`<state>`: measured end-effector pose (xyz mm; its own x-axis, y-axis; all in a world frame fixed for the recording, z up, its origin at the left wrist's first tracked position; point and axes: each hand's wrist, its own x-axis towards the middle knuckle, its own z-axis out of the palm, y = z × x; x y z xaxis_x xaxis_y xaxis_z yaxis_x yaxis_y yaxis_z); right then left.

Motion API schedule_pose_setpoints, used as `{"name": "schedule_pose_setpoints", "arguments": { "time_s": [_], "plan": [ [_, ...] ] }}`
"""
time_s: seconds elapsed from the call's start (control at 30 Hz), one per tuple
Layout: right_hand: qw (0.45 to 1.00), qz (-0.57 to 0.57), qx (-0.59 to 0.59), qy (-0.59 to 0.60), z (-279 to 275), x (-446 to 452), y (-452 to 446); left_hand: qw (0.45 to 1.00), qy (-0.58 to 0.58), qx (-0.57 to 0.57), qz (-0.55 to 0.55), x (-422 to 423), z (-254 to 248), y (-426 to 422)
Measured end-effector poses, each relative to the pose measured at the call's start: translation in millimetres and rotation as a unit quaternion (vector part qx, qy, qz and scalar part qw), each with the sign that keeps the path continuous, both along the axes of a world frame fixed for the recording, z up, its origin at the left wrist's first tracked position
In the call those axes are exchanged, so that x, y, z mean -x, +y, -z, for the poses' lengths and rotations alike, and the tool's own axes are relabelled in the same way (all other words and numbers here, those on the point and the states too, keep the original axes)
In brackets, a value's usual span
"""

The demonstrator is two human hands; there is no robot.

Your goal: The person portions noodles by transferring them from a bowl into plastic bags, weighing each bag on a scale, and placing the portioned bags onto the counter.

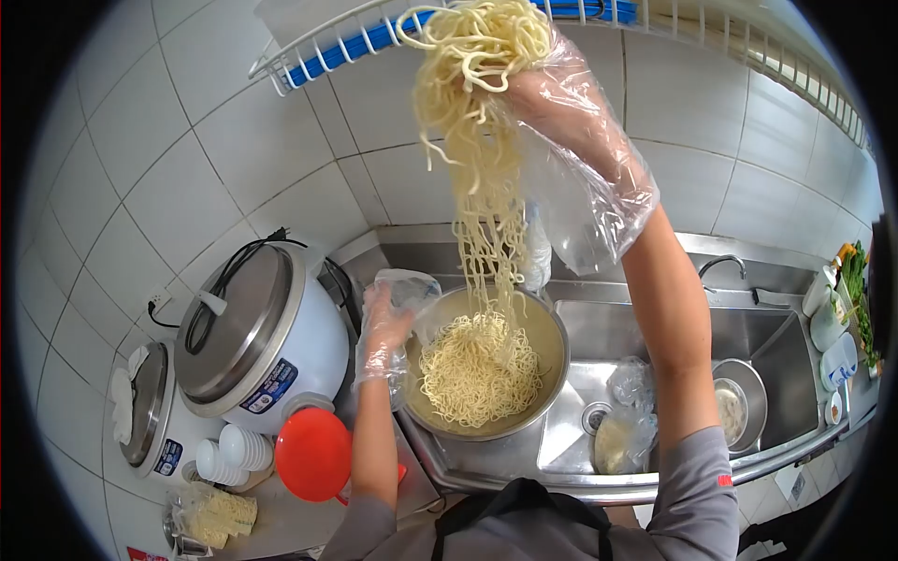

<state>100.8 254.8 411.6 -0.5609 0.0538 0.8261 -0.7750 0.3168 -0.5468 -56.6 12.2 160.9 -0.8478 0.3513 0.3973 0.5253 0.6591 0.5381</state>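
One bunch of noodles (482,70) is clenched in the fingers of the right hand (543,98), which wears a clear plastic glove and is raised high, close under the white wire rack (323,51). Loose strands hang from it down to the mound below. The left hand (385,323), gloved too, is at the near left edge of the metal bowl (554,351); whether its fingers grasp the rim I cannot tell. The lifting looks partway through: this bunch is up and its strands mostly hang apart, while a large share of the noodles lies heaped in the bowl, and the two are not yet fully separated. Farther out, a plastic bag (625,441) with pale contents lies in the steel sink (571,453), and on the surface to the left a red bowl (313,453) stands beside stacked white cups (245,449)
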Motion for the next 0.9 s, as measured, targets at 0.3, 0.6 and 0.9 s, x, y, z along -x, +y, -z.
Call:
{"name": "schedule_pose_setpoints", "arguments": {
  "time_s": [0.3, 0.6, 0.9],
  "plan": [
    [0.899, -0.066, -0.184, -0.392, 109.6, 7.3, -28.8, 0.998, 0.006, 0.028, 0.049, -27.1, 5.3, 11.2],
    [0.778, -0.299, 0.319, -0.452, 268.5, -16.8, -44.3, 0.954, -0.049, 0.154, 0.251, -95.9, 1.4, 28.4],
    [0.694, -0.298, 0.577, -0.310, 333.8, 41.1, -60.3, 0.960, 0.022, 0.029, 0.278, -88.5, 13.5, 41.0]
  ]
}}
